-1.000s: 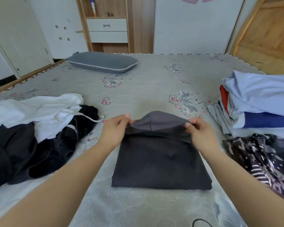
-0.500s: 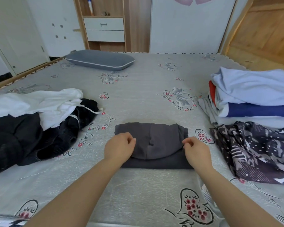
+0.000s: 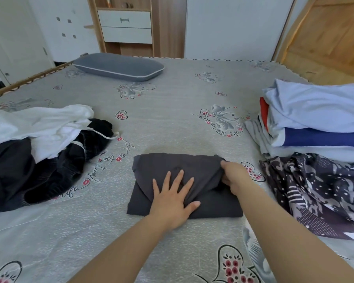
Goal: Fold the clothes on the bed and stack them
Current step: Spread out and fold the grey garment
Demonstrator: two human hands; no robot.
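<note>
The bed (image 3: 172, 103), under a grey sheet printed with hearts and flowers, fills nearly everything in front of the person. At nine o'clock from the middle of it lies a loose heap of unfolded clothes (image 3: 39, 152), a white garment thrown over black ones. Over at three o'clock stands the stack of folded clothes (image 3: 319, 119), pale blue on top, a red edge and a dark blue band showing lower down, and just in front of that stack a patterned dark garment (image 3: 319, 193) is spread out flat. A grey pillow (image 3: 119, 66) rests far off at eleven o'clock, near the head of the bed. The dark grey garment (image 3: 164, 170), folded into a compact rectangle, sits on the sheet at about six o'clock, straight ahead of the person, between the heap and the stack. The left hand (image 3: 172, 203) lies flat on its near half, fingers straight and spread apart, pressing down. The right hand (image 3: 233, 176) is at the garment's right edge, its fingers curled and pinching the cloth there.
</note>
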